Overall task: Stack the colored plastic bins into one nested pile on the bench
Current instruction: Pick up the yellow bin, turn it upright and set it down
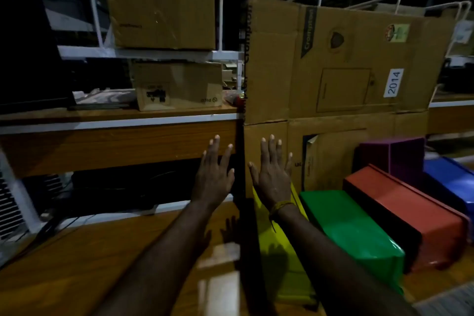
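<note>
Dim warehouse bench [77,264]: left hand [214,174] and right hand [272,174] hover flat, fingers spread, holding nothing — yellow bin [279,259], green bin [356,233], red bin [415,210], purple bin [395,156] and blue bin [451,182] lie separate, unstacked. Glossy plastic could slip in poor light.

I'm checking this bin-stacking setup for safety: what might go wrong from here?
The orange plastic bin and green plastic bin lie upside down, so they likely need flipping before nesting. The tall cardboard box stands close behind them and might get knocked. Dim light may hide rims.
</note>
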Tool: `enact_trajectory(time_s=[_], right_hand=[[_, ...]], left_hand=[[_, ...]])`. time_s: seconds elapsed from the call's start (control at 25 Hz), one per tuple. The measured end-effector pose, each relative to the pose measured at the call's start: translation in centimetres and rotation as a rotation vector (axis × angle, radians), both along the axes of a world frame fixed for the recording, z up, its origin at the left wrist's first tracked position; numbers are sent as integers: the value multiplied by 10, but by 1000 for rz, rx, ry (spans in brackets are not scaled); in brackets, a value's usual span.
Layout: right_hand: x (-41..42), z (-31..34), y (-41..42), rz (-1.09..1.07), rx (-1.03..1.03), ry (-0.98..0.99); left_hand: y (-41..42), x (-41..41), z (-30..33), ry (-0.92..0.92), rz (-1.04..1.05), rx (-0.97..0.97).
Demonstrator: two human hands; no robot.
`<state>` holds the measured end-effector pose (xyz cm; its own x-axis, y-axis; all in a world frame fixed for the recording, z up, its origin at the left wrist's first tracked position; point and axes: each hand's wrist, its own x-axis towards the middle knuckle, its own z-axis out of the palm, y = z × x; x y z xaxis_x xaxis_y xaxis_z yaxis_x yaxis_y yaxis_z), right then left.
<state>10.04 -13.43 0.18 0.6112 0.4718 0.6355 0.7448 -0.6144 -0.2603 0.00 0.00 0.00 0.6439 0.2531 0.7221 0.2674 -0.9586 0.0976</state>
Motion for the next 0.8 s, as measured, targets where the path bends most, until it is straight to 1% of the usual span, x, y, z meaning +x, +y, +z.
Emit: enact_trajectory(time_s=[0.16,0.24,0.36,0.48,0.56,0.64,0.8], right_hand=[[-7,-47,-24,-163,-119,101],[-5,-64,-33,-230,-180,217],[4,-74,-45,-349,-241,402],[10,-78,-54,-438,-272,523],[12,-82,-54,-441,-263,544],[11,-84,-53,-428,-229,524],[-2,-82,-46,-345,-182,471]], left_hand=[[-29,17,-55,180,-52,-76],[-43,27,-77,266,-95,-120],[-59,36,-99,393,-152,-212],[-72,36,-117,483,-231,-279],[-74,31,-123,482,-278,-359],[-72,24,-126,440,-293,-394],[-52,9,-124,384,-285,-335]])
